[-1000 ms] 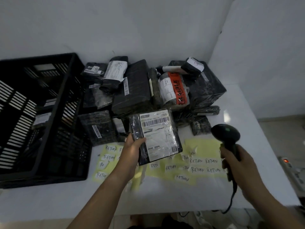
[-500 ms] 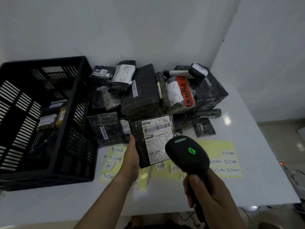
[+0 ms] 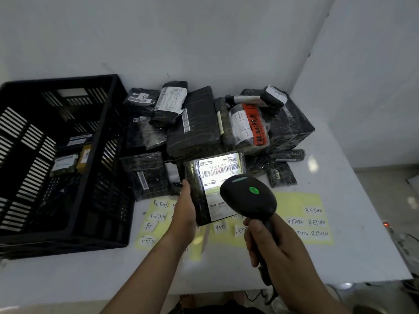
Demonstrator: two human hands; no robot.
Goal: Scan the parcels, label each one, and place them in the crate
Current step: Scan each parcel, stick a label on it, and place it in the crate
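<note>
While the left hand [image 3: 184,207] holds a black-wrapped parcel [image 3: 199,193] up above the white surface [image 3: 351,177], its shipping label faces the person, thumb pressed along the parcel's left edge. The other fingers are behind the parcel, so I cannot tell how they lie. The right hand [image 3: 272,248] grips a black barcode scanner [image 3: 248,198] by the handle, fingers [image 3: 251,234] curled round it. The scanner's head sits just in front of the label with a green light glowing on top, and a bright patch lights the barcode. Beneath both hands lie yellow sheets carrying white RETURN labels [image 3: 314,222]. Behind the held parcel, a pile of parcels [image 3: 195,123] sits against the wall, one with an orange FRAGILE sticker [image 3: 255,128]. The black slatted crate [image 3: 108,123] stands to the left, a few labelled parcels [image 3: 65,164] on its floor.
</note>
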